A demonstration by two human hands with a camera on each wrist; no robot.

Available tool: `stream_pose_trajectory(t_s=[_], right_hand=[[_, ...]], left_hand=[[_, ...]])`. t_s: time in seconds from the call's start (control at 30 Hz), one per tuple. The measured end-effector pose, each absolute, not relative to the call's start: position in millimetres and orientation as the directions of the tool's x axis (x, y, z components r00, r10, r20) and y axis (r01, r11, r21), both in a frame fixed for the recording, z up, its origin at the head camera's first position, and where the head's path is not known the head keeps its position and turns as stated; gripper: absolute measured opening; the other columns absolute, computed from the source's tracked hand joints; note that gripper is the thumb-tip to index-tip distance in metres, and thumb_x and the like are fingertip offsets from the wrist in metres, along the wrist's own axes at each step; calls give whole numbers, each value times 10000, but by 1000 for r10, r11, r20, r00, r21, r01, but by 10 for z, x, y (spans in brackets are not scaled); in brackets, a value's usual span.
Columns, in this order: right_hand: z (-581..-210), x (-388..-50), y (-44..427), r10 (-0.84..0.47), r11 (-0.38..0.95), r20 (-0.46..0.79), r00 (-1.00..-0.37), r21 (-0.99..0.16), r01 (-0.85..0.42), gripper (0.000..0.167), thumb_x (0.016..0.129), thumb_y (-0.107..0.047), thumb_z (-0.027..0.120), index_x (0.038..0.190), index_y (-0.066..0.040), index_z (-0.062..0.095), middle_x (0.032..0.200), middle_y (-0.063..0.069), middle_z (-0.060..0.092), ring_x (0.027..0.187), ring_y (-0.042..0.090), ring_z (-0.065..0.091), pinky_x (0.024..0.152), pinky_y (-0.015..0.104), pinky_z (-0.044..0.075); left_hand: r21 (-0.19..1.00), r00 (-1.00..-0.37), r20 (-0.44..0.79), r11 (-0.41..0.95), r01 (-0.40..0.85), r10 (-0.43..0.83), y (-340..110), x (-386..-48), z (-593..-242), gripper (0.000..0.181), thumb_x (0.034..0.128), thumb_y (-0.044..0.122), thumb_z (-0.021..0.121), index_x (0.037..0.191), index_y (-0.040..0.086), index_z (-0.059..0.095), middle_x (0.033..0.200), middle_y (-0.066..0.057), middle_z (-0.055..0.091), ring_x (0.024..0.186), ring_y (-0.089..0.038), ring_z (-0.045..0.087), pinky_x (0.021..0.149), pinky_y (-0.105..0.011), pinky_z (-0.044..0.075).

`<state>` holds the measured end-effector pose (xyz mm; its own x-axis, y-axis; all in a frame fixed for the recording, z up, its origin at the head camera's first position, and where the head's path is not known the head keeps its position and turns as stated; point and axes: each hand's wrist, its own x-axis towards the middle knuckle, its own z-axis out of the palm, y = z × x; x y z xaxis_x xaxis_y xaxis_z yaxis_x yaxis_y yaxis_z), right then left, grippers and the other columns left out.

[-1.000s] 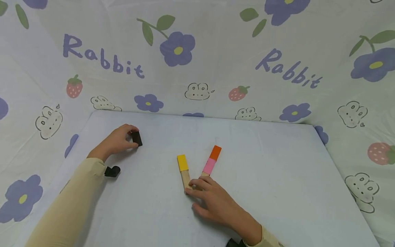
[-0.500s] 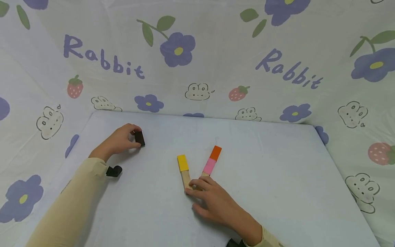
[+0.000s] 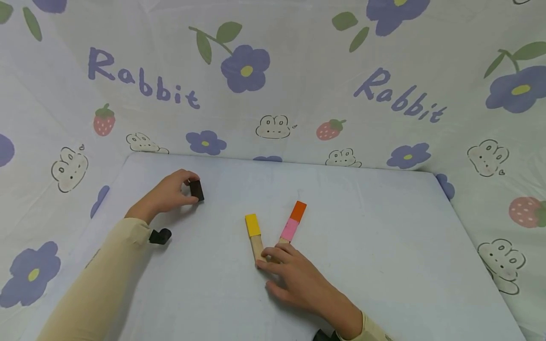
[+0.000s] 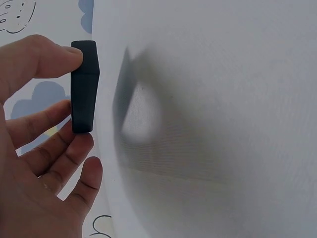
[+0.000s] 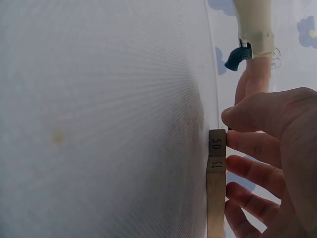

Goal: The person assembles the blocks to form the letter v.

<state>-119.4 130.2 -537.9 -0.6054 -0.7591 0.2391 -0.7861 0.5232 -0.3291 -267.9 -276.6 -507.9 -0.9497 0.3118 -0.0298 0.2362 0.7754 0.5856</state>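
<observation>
My left hand pinches a small black block between thumb and fingers at the table's left. In the left wrist view the black block stands off the white surface, its shadow apart from it. Near the middle, my right hand rests its fingertips on plain wooden pieces whose ends read 50 and 75 in the right wrist view; the thumb is free of them. A yellow block continues the left row. Pink and orange blocks continue the right row, forming a V. Fingers hide where the rows meet.
The white tabletop reaches back to a cloth printed with flowers, strawberries and rabbits, which also hangs along both sides. A black wrist mount sticks out beside the left sleeve.
My left hand has drifted slightly to the right with the black block, toward the coloured rows. The right hand and the laid blocks have stayed put.
</observation>
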Motion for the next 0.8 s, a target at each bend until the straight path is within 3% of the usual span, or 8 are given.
stream_pose_trajectory(t_s=[0.8], right_hand=[[-5389,-1186,1301,-755,527,241,-610,-332,-782,427,956,-208,799,1380,-177,766,1367,-2,645,1251,213,520,1066,375,491]], left_hand=[[584,-936,-8,762,281,352,-2593,-2634,-4993,609,937,135,826,1467,-34,578,1437,-220,574,1303,-416,535,1100,-585,444]])
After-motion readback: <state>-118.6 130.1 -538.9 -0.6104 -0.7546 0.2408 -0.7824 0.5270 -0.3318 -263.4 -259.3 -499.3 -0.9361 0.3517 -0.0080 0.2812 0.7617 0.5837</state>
